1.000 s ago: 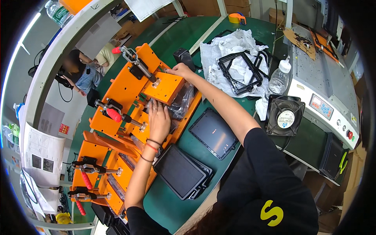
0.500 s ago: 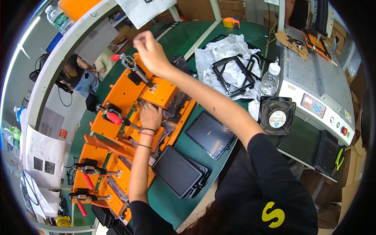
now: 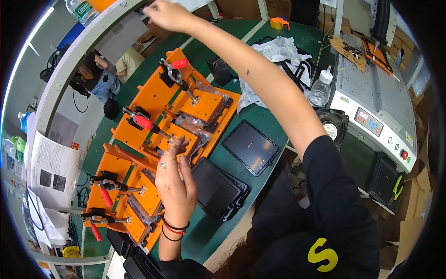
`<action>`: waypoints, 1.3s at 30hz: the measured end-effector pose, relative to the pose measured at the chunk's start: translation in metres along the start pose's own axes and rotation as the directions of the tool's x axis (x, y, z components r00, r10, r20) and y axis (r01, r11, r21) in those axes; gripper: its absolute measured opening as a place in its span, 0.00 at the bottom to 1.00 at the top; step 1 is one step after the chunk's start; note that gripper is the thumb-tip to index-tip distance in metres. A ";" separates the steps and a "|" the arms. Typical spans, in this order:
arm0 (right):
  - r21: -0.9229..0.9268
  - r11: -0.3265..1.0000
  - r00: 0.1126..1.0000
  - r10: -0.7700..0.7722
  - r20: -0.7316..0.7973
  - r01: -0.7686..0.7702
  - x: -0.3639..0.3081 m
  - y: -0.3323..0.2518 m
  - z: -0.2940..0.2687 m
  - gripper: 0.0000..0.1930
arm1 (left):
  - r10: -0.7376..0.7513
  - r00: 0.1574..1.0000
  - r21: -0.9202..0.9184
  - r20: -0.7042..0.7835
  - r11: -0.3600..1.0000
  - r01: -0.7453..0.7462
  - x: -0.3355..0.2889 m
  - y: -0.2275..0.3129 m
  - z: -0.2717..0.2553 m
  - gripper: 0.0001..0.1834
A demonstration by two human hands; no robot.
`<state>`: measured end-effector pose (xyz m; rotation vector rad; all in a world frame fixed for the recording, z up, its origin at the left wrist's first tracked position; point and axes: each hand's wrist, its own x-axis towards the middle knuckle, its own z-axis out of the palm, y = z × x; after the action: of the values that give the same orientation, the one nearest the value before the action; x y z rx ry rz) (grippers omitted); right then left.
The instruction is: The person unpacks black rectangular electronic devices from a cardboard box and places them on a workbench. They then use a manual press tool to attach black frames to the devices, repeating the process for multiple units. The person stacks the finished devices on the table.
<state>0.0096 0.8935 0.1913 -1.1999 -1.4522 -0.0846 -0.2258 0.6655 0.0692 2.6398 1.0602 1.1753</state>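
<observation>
My left hand [image 3: 176, 188] is raised over the orange clamping fixture [image 3: 134, 128], palm up, with thumb and fingers apart and nothing visible in it. Its fingertips overlap the spindle end of the middle toggle clamp [image 3: 144, 122]. Farther back, another toggle clamp [image 3: 179, 76] with a red handle stands over an orange pressing plate [image 3: 200, 107]. Clear film and dark parts show under the plates. My right hand [image 3: 168, 15] reaches far up beside the frame rail, fingers pinched together; a small dark spot at the fingertips is too small to name.
A stack of black tablet-like panels [image 3: 216, 188] and a single panel [image 3: 252, 148] lie on the green table [image 3: 200, 246]. Black frames on white wrapping [image 3: 278, 49], a clear bottle [image 3: 320, 88], a fan [image 3: 332, 125] and a grey machine [image 3: 376, 107] stand right. A person [image 3: 100, 76] is beyond the frame.
My left hand has lifted off the fixture and come nearer to me. My right hand has moved up and away from the far clamp, whose red handle now points right instead of left.
</observation>
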 end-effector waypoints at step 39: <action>-0.023 -0.830 0.105 -0.043 -0.994 -0.558 -0.845 -0.489 -0.618 0.12 | 0.766 0.615 -0.167 0.186 0.641 -0.749 0.143 0.441 0.439 0.32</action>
<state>-0.0822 -0.2429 0.0042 -3.0551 1.1723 -0.6293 0.3885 0.5094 -0.0109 3.1354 -0.2300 0.8666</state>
